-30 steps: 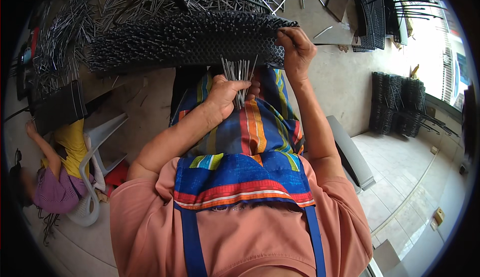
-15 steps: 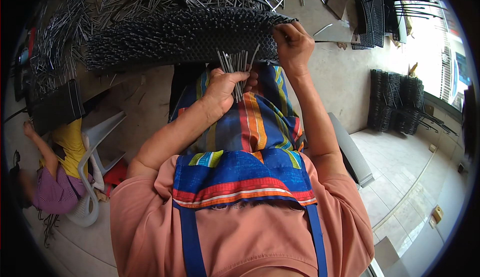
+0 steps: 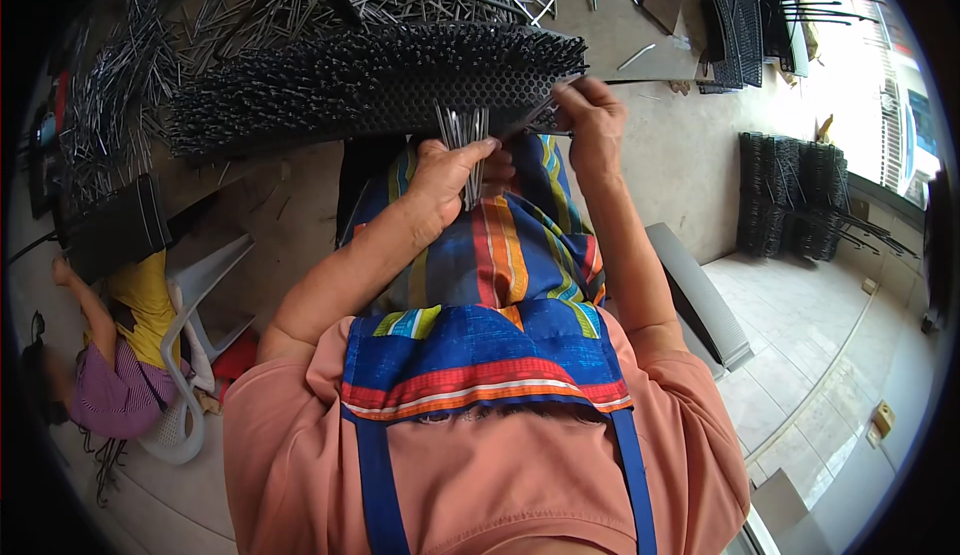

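Observation:
My left hand (image 3: pixel 452 170) is closed around a bundle of thin grey rods (image 3: pixel 464 130), whose tops fan out above the fingers. To its right, my right hand (image 3: pixel 596 120) pinches a single thin rod (image 3: pixel 540 113), smeared by motion and slanting down toward the bundle. Just beyond both hands lies a long, curved black board (image 3: pixel 455 90) full of small round holes. Short dark rods (image 3: pixel 290 80) stand densely in its left part and along its far edge. Bare holes show in the near right part, by my hands.
Loose rods (image 3: pixel 440 0) cover the far side in a big heap. At left a person (image 3: pixel 125 375) sits on a light chair (image 3: pixel 190 355), one hand at a black panel (image 3: pixel 115 230). Black racks (image 3: pixel 790 195) stand at right, with a grey panel (image 3: pixel 700 300) beside my right arm.
My right hand has drawn back from the board's far right edge, nearer to me, and a rod now shows in its fingers. My left hand stays about where it was.

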Available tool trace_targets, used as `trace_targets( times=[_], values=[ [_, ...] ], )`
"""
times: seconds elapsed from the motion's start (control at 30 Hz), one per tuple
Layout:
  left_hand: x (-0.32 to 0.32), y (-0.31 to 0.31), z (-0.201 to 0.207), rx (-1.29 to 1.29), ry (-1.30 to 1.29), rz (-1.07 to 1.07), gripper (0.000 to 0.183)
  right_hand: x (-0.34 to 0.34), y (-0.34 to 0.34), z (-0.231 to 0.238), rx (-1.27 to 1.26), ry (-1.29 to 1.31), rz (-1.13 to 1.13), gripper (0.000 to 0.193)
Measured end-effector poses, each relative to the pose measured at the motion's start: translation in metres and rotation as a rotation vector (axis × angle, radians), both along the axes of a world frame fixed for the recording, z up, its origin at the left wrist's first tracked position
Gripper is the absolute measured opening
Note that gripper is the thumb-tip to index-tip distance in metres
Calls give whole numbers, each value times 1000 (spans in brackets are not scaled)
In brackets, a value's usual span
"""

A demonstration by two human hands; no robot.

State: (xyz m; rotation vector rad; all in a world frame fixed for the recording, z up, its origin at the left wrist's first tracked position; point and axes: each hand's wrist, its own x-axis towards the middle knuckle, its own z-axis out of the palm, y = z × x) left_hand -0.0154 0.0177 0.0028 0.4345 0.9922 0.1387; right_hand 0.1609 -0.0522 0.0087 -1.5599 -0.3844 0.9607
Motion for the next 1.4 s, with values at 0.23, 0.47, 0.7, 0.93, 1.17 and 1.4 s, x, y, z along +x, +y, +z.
trace_targets(
  times=[0.23, 0.47, 0.7, 0.93, 1.17, 1.4],
  values=[
    [-7, -10, -5, 100, -70, -4, 16, 23, 19, -10, 257, -814, -130, 6],
    [-5, -9, 0, 109, -99, 18, 16, 18, 24, -11, 198, -925, -35, 12],
    [-2, -1, -2, 64, -86, 50, 15, 13, 27, -6, 179, -954, -68, 13],
    [10, 2, -6, 36, -123, 102, 15, 15, 26, 6, 84, -1322, 123, 15],
    [18, 2, -2, -2, -115, 89, 16, 17, 20, 7, -122, -1584, 236, 24],
    [21, 4, 1, 10, -130, 83, 17, 19, 14, -4, -123, -1739, 128, 27]
  ],
)
